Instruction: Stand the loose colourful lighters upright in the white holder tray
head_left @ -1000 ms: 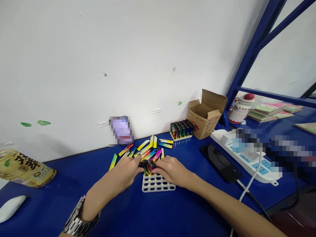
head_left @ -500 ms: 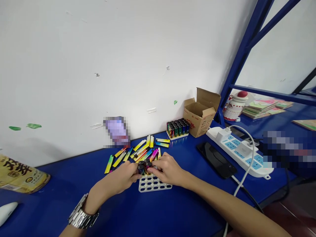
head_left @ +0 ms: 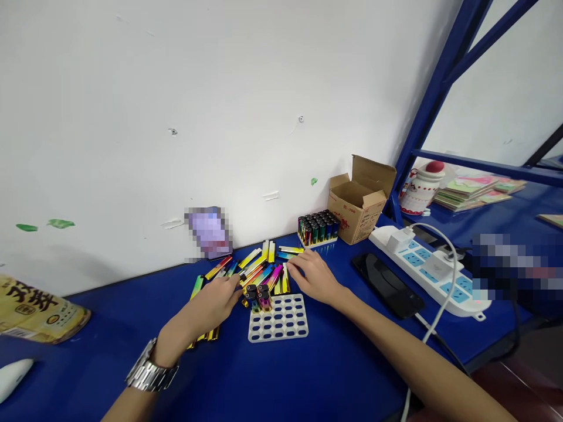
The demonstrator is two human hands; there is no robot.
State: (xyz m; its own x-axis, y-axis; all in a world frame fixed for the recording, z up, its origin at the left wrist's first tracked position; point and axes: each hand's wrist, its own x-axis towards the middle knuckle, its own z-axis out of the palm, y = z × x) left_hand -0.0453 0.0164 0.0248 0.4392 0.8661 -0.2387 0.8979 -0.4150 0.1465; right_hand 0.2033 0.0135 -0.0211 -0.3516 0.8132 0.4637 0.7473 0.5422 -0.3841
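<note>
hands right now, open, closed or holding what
left hand: fingers curled on the loose lighters, grip cannot be told
right hand: open, fingertips reaching into the lighters

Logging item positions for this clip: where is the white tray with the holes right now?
In the head view the white tray lies on the blue table, low and centre, between the left hand and right hand, just in front of the loose lighters.

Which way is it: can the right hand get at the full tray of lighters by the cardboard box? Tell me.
Probably yes. The right hand rests on the loose lighters, and the full tray of lighters stands just beyond it beside the cardboard box. Only bare blue table shows between them.
</note>
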